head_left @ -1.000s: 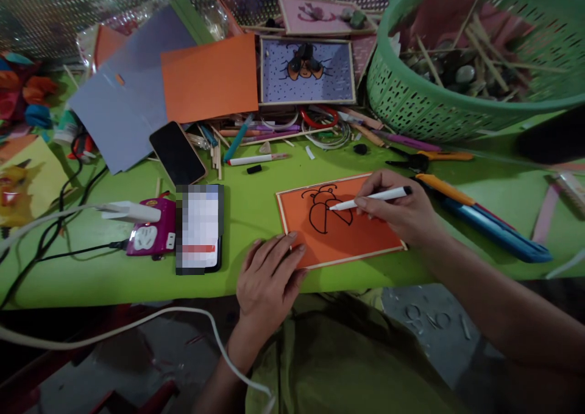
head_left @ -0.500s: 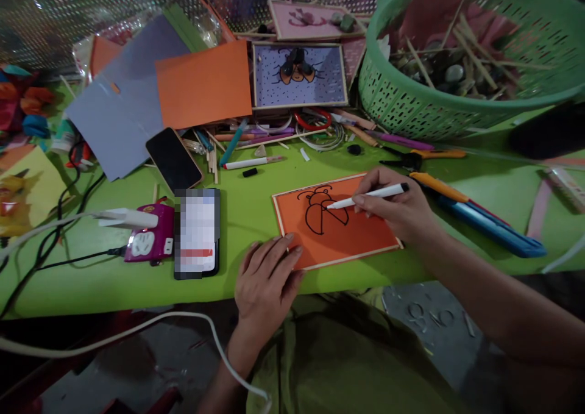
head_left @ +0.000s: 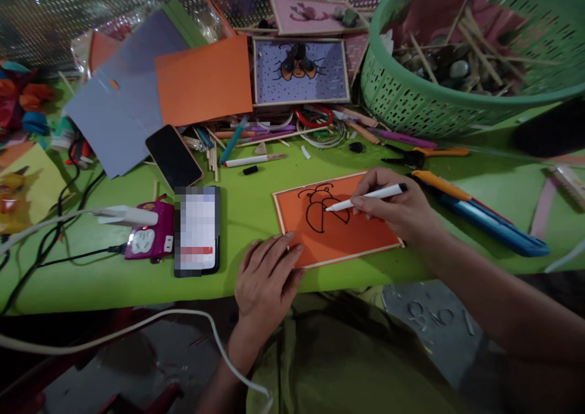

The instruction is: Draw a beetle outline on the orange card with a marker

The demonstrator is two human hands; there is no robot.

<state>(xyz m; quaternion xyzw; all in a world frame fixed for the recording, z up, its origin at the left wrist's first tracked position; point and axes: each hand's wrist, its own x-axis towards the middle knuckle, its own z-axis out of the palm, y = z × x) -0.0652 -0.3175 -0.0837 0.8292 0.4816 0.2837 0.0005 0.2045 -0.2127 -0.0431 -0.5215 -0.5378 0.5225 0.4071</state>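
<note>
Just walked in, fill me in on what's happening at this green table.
A person is drawing on an orange card lying on the green table. The right hand holds a white marker with its tip on a black insect-like outline. The left hand lies flat on the card's near left corner. A phone lies to the left, a green basket behind.

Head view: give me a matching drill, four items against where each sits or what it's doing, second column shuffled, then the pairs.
Items:
1. right hand
2. left hand
3. green basket
4. black phone

States:
A. lies dark-screened just below the orange paper sheet
B. rests flat on the near left corner of the orange card
C. holds the white marker, tip on the black drawing
D. stands at the far right of the green table, filled with sticks and stones

Pairs: 1-C, 2-B, 3-D, 4-A
</note>
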